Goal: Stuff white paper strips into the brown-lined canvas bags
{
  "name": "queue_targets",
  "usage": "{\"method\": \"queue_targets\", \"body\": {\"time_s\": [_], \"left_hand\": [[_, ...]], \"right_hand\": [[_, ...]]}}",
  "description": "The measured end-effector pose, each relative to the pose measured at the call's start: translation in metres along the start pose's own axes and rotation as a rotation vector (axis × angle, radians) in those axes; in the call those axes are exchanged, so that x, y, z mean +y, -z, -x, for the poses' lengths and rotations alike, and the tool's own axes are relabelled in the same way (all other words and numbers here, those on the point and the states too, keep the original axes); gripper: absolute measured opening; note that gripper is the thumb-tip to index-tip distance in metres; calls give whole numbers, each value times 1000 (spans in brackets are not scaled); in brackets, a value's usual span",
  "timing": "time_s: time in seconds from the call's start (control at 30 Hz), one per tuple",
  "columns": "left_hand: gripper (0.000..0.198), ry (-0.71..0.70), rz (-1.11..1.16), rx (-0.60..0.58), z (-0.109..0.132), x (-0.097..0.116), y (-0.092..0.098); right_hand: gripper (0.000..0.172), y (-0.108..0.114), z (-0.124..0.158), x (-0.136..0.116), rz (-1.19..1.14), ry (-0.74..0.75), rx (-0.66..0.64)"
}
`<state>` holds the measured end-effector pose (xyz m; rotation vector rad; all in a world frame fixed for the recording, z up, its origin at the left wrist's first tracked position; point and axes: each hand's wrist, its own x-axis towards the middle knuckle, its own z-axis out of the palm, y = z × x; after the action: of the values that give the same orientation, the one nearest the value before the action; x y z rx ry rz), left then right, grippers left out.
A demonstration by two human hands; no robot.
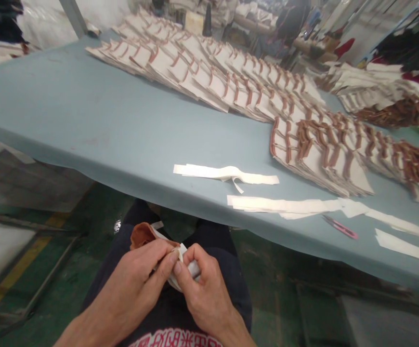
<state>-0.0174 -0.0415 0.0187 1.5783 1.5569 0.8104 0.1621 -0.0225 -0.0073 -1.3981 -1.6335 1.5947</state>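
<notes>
Nearest the head camera, the left hand (142, 270) and right hand (204, 284) nearly meet above the lap (227, 248), thumbs and fingers pinched on one brown-and-white fabric piece (142, 234) between them, seemingly to steady its edge. Beyond the hands, on the table (68, 120), lie pale strips (209, 171) and, rightward, pink snips (341, 227), probably for easy reach; farther, overlapping pieces (209, 79), perhaps fanned for lifting singly.

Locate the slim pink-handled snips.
Head view, right side: the slim pink-handled snips lie on the blue-green tabletop near its front edge, just below the long cream strips, left of the separate cream strip.
</notes>
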Motion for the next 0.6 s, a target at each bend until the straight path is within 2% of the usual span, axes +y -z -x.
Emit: {"method": "queue_targets", "body": {"time_s": [0.1,0.17,0.3,0.4,0.47,0.53,0.6], "left_hand": [[37,30,11,64,-1,2,-7],[42,125,114,54,-1,4,-12],[54,437,562,4,1,5,-28],[59,582,804,13,0,7,-37],[64,574,775,-42,-2,10,-35],[66,469,620,-77,-3,12,-28],[64,332,449,-64,0,13,-18]], "right_hand": [[37,-2,3,13,-81,40,18],[38,-3,6,20,-138,70,38],[40,-6,12,26,-166,121,117],[39,-6,12,26,-152,155,151],[38,-4,9,26,-141,193,174],[37,-1,7,26,-131,243,191],[37,3,7,26,-120,285,215]]}}
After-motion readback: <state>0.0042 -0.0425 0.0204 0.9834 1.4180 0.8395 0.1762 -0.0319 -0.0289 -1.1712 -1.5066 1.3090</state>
